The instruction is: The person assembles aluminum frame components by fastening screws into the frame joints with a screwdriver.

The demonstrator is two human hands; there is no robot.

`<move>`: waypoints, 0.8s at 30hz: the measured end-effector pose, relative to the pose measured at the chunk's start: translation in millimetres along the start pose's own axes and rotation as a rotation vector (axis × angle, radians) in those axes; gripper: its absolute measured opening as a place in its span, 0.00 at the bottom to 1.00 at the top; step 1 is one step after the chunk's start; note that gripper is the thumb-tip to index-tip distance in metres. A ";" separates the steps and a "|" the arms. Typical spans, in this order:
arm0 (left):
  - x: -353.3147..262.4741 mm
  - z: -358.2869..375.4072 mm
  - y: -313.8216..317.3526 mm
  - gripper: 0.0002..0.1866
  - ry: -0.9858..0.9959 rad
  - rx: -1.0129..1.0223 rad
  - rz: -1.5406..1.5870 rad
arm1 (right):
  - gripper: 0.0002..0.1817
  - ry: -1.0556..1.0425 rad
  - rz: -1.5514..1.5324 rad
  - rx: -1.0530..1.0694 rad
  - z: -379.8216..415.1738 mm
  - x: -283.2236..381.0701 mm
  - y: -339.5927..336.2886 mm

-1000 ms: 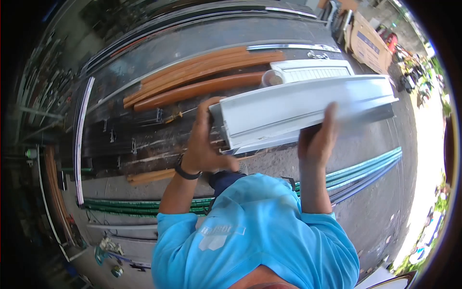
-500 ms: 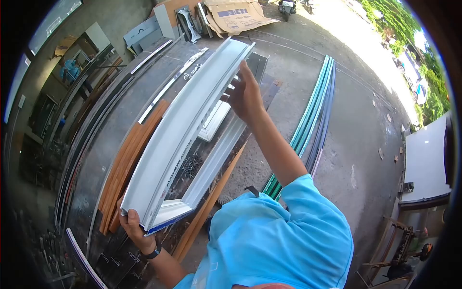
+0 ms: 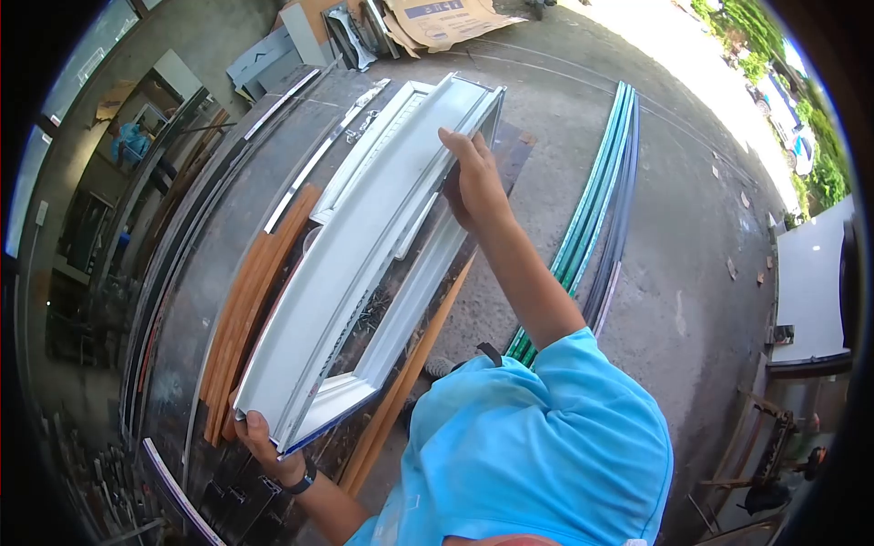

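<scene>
A long white aluminium profile frame (image 3: 350, 264) is tilted up above the workbench. My left hand (image 3: 261, 439), with a dark watch at the wrist, is closed around its lower corner, thumb on top. Near the far end, my right hand (image 3: 473, 177) grips the side rail, its thumb on the outer face and its other fingers partly hidden. Through the frame's opening I see its far rail (image 3: 419, 287) and small dark screws (image 3: 373, 314) on the bench. Another white framed piece (image 3: 375, 150) lies behind it.
Brown profiles (image 3: 255, 314) and dark profiles (image 3: 177, 259) lie along the workbench (image 3: 223, 246). Green-wrapped lengths (image 3: 587, 218) rest on the floor to the right. Flattened cardboard (image 3: 446, 23) is at the back. A person in blue (image 3: 132, 144) is far left.
The frame has turned in my hands and shifted slightly right, so its printed lettering is out of sight. More of the white framed piece behind it shows. Both hands keep their hold.
</scene>
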State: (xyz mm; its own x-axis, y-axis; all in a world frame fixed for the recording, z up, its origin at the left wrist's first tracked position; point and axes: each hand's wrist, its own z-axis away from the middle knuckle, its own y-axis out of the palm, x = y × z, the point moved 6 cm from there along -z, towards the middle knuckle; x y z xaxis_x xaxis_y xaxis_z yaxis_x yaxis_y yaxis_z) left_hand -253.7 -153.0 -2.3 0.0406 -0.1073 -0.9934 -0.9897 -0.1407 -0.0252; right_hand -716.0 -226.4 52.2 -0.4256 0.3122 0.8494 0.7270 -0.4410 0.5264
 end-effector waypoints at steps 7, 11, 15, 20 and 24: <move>17.2 1.0 -9.0 0.31 0.083 -0.003 -0.071 | 0.25 -0.017 -0.075 0.007 -10.6 4.1 -6.8; 14.6 6.4 -6.1 0.27 0.423 0.061 -0.303 | 0.28 -0.033 -0.072 0.037 -15.2 1.0 -8.9; 28.4 4.2 -17.3 0.24 0.455 0.154 -0.310 | 0.36 -0.248 0.301 -0.320 -39.1 -9.4 -56.5; 17.1 6.8 -12.1 0.25 0.571 0.071 -0.372 | 0.38 -0.590 0.591 -0.070 -99.9 35.2 -98.2; -7.2 -5.2 17.1 0.28 0.124 0.023 -0.065 | 0.37 -0.326 0.193 0.121 -143.6 -11.0 -120.1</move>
State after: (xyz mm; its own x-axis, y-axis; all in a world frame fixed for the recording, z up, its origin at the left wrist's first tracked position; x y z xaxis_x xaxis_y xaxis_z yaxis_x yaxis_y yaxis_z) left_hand -270.2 -159.8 5.0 0.1198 -0.2195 -0.9682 -0.9873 -0.1285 -0.0931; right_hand -876.0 -297.7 -14.7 -0.0958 0.4930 0.8647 0.8431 -0.4216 0.3338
